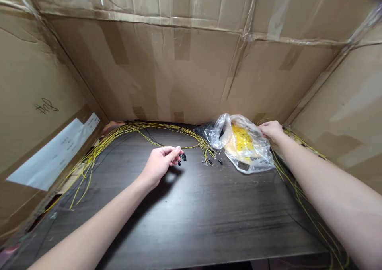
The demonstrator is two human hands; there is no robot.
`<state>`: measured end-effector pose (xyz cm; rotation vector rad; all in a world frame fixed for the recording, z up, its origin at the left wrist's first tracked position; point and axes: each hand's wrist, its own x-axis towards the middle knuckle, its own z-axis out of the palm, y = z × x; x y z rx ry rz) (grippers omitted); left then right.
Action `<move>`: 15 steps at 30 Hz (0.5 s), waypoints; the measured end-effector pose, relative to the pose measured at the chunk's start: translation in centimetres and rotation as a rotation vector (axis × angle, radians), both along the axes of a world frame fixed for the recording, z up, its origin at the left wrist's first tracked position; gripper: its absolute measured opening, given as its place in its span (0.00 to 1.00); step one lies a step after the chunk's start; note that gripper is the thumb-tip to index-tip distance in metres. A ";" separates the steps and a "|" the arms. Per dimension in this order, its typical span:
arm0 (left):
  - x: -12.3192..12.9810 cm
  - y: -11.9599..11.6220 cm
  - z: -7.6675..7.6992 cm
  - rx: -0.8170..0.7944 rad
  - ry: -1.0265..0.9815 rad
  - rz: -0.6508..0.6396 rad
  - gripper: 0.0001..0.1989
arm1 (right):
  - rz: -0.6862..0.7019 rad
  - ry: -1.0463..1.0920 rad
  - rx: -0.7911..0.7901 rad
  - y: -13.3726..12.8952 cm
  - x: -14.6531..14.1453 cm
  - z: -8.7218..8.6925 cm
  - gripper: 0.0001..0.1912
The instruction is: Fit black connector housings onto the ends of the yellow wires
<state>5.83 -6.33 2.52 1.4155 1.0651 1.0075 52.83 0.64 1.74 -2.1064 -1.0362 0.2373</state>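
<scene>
The left hand (pixel 159 165) is half shut, maybe pinching small black clips (pixel 182 157); it's hard to see. The lightly curled right hand (pixel 271 130) touches a clear bag (pixel 247 150). Loose yellow wires (pixel 125 128) on the bench (pixel 191 230) could snag if tugged.

Taped cardboard panels (pixel 143 71) surround a dark wood-grain tabletop (pixel 191 230).

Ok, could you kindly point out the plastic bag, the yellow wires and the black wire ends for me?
plastic bag (pixel 249 154), head view, on the bag's clear front.
yellow wires (pixel 128 128), head view, on the top of the curved bundle.
black wire ends (pixel 183 157), head view, on the upper cluster of tips.
</scene>
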 end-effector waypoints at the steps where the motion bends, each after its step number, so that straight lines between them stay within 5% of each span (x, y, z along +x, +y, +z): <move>1: 0.0 0.0 0.0 0.000 0.002 0.001 0.16 | -0.023 -0.030 -0.014 0.3 0.2 -0.1 0.04; 8: -0.1 0.0 0.1 0.001 0.013 0.013 0.16 | -0.074 -0.095 -0.146 1.2 0.8 -0.8 0.10; 15: -0.2 0.0 0.1 0.003 0.031 0.017 0.16 | -0.132 -0.113 -0.115 1.2 0.5 -1.1 0.13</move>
